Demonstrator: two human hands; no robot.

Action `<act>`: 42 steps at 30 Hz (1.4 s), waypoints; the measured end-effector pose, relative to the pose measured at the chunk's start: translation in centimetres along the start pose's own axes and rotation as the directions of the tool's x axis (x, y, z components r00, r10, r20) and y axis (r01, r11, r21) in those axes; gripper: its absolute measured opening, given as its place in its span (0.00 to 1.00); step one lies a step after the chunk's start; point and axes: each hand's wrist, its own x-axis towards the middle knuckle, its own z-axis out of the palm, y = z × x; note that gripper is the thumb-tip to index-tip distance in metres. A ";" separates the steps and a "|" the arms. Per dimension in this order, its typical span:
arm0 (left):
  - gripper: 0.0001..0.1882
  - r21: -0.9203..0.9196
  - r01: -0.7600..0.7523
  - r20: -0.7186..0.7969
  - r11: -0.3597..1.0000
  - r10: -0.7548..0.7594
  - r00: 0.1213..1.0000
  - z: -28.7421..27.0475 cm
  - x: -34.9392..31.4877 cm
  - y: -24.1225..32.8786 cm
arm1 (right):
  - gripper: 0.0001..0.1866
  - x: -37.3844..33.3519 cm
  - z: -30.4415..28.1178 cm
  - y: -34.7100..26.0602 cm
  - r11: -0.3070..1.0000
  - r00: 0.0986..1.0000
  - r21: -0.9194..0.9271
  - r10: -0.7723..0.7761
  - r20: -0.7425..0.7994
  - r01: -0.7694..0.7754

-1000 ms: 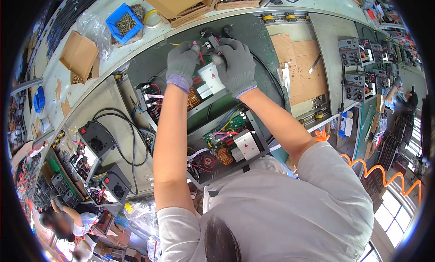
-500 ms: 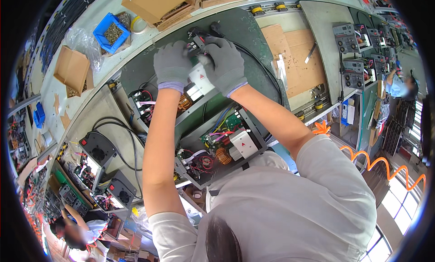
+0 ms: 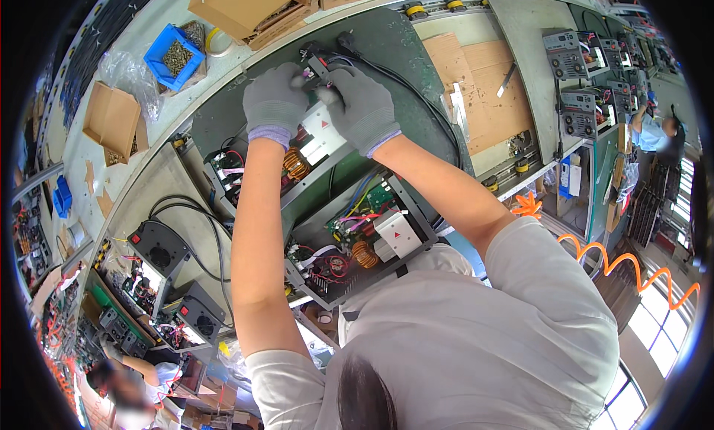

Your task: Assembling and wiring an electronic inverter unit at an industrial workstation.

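Both my hands wear grey gloves and meet at the far end of an open electronics unit [image 3: 320, 136] on the dark green work surface. A white block, a copper coil and wires show inside it. Between my hands stands a dark end panel [image 3: 318, 64] with a red part and a black cord. My left hand [image 3: 275, 101] has its fingers bent together at the panel's left side; my right hand [image 3: 362, 108] curls against its right side, thumb and fingertips drawn in. What either set of fingertips grips is too small to make out.
A second open unit [image 3: 364, 236] lies near my body. The black cord [image 3: 416, 91] runs across the bench at right. Units with fan panels [image 3: 160, 248] stand at left. Beyond are a blue bin of screws [image 3: 175, 58] and cardboard boxes [image 3: 111, 121]. Other people work farther off.
My left hand has shifted slightly left, away from the white block, and more of the dark panel shows between my hands. The right hand moved slightly left too.
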 end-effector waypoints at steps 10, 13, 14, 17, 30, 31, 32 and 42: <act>0.15 -0.712 0.376 0.329 0.593 -0.191 0.925 0.9 -0.2 -1.6 | 0.10 0.1 -0.3 -0.1 0.999 1.000 0.036 0.009 0.029 -0.010; 0.14 -0.413 0.117 0.163 0.903 -0.053 0.985 1.2 -0.6 -1.1 | 0.10 0.4 -0.4 -0.3 0.995 0.998 0.077 0.069 0.006 -0.070; 0.14 -0.393 0.164 0.195 0.905 -0.093 0.976 1.1 -0.7 -1.2 | 0.10 0.5 -0.4 -0.3 0.998 0.999 0.056 0.022 -0.028 -0.020; 0.14 -0.634 0.091 0.173 0.768 0.027 0.984 0.6 -1.3 -1.9 | 0.14 1.0 -0.4 -0.4 1.000 1.000 -0.024 -0.007 0.002 0.007; 0.07 0.049 -0.145 -0.407 0.988 0.153 0.901 0.8 -2.8 0.6 | 0.14 2.0 1.1 -1.0 0.998 0.999 -0.048 0.052 -0.008 -0.052; 0.06 0.078 -0.076 -0.430 0.994 0.102 0.897 1.1 -2.4 0.7 | 0.14 1.7 1.0 -1.0 0.998 0.999 -0.048 0.049 -0.006 -0.049; 0.06 0.103 -0.006 -0.453 0.995 0.053 0.890 1.3 -2.1 0.7 | 0.14 1.4 0.8 -0.9 0.997 0.997 -0.008 0.073 0.016 -0.073; 0.07 0.129 -0.112 -0.236 0.985 0.140 0.962 1.0 -1.1 -0.2 | 0.12 0.8 0.8 -0.2 0.996 0.998 0.087 -0.009 -0.056 0.014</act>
